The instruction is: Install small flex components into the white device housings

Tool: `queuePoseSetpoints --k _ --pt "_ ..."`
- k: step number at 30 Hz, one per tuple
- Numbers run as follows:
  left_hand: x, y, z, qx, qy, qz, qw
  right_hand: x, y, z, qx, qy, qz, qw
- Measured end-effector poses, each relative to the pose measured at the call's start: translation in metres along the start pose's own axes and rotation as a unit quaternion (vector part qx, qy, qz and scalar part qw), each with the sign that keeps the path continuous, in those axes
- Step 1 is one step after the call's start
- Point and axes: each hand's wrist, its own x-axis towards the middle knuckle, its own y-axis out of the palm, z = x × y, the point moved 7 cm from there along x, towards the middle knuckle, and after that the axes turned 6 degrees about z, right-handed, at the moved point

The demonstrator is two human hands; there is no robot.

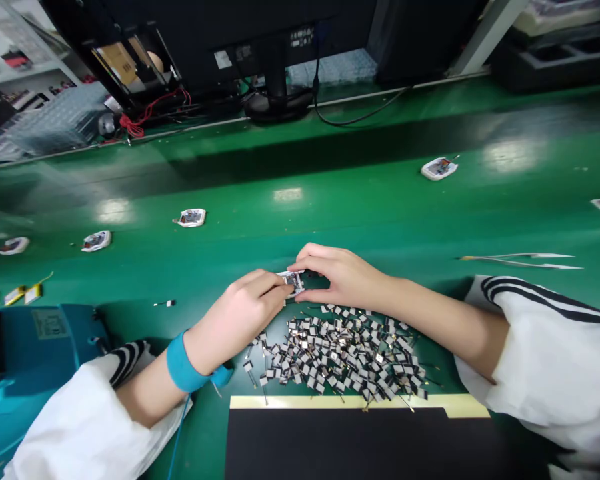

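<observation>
My left hand and my right hand meet over the green bench top, with their fingers on a small circuit board. The fingers hide part of the board. Just below both hands lies a loose pile of several small silver-and-black components with thin wires. A blue wrist strap circles my left wrist. Several more boards on white backings lie farther off, the nearest being a white-backed board. Fine metal tweezers rest to the right of my right hand.
A black mat with a yellow strip along its edge lies at the near edge. A blue bin stands at the left, beside several small yellow-tabbed batteries. A monitor stand and cables stand along the far edge.
</observation>
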Motion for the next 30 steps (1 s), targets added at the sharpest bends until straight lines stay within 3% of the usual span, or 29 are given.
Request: queuePoseSetpoints --k 8,30 --pt "-0.0005 0.0009 -0.0002 0.027 -0.016 -0.017 0.999 -0.0017 -0.0005 -0.0002 -0.009 -0.003 -0.004 1.000" --pt "0.0014 0.0055 -0.0016 0.037 -0.003 0.023 0.999 -0.0021 -0.0016 -0.0006 -0.008 -0.006 -0.009 1.000"
